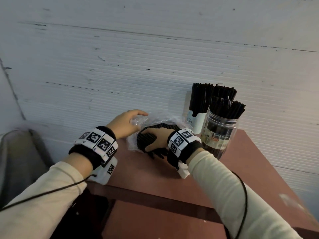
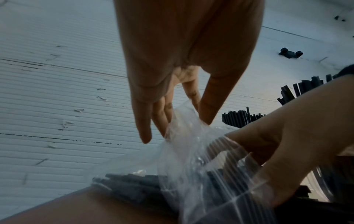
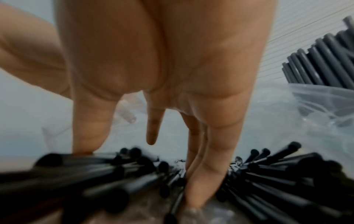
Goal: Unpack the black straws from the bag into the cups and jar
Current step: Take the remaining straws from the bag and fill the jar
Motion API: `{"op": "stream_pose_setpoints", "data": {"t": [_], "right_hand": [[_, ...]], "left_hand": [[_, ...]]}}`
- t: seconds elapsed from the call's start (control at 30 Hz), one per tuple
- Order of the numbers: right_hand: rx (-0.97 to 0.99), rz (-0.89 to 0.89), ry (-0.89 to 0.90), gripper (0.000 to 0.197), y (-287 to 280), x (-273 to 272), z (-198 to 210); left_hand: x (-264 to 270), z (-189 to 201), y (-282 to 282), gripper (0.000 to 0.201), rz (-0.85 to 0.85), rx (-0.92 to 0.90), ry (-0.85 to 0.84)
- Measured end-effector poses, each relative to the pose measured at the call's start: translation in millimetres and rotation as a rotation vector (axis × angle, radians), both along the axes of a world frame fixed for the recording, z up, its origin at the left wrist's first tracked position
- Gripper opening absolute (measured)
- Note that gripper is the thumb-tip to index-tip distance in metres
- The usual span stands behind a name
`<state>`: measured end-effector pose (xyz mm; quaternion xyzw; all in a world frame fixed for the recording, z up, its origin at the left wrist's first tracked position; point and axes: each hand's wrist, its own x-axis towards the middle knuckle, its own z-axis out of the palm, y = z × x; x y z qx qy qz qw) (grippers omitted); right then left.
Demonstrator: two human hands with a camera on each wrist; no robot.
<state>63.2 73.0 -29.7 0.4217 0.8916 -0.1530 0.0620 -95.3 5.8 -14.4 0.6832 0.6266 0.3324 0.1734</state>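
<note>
A clear plastic bag (image 1: pixel 155 119) lies on the red-brown table (image 1: pixel 155 175) with black straws (image 1: pixel 145 139) inside. My left hand (image 1: pixel 127 123) pinches the bag's upper edge (image 2: pixel 189 121) between thumb and fingers and holds it up. My right hand (image 1: pixel 157 138) reaches into the bag's mouth. Its fingers (image 3: pixel 201 181) are straight and pushed in among the straws (image 3: pixel 268 181), and its thumb rests on top of them. To the right stand a white cup (image 1: pixel 196 123) and a clear jar (image 1: pixel 219 133), both packed with upright black straws.
A white ribbed wall (image 1: pixel 120 66) runs close behind the table. The cup and jar stand right beside my right wrist. A grey object (image 1: pixel 20 152) stands off the table's left side. The table's front edge (image 1: pixel 146 195) is near my forearms.
</note>
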Motion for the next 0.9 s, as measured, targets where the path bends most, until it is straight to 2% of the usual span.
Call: {"op": "stream_pose_setpoints", "data": {"t": [0.13, 0.33, 0.53, 0.73, 0.9], "right_hand": [[0.055, 0.038, 0.015, 0.066, -1, -1, 0], [0.111, 0.084, 0.051, 0.047, 1, -2, 2], [0.068, 0.019, 0.254, 0.024, 3, 11, 3], [0.050, -0.019, 0.383, 0.024, 1, 26, 9], [0.050, -0.015, 0.362, 0.026, -3, 46, 14]], "left_hand": [[-3, -1, -2, 0.057, -0.030, 0.034, -0.060], [-4, -2, -2, 0.050, 0.036, 0.071, -0.106], [-2, 0, -5, 0.042, 0.083, 0.067, -0.137], [0, -4, -5, 0.043, 0.077, 0.055, -0.127], [2, -7, -3, 0.040, 0.100, 0.107, -0.089]]}}
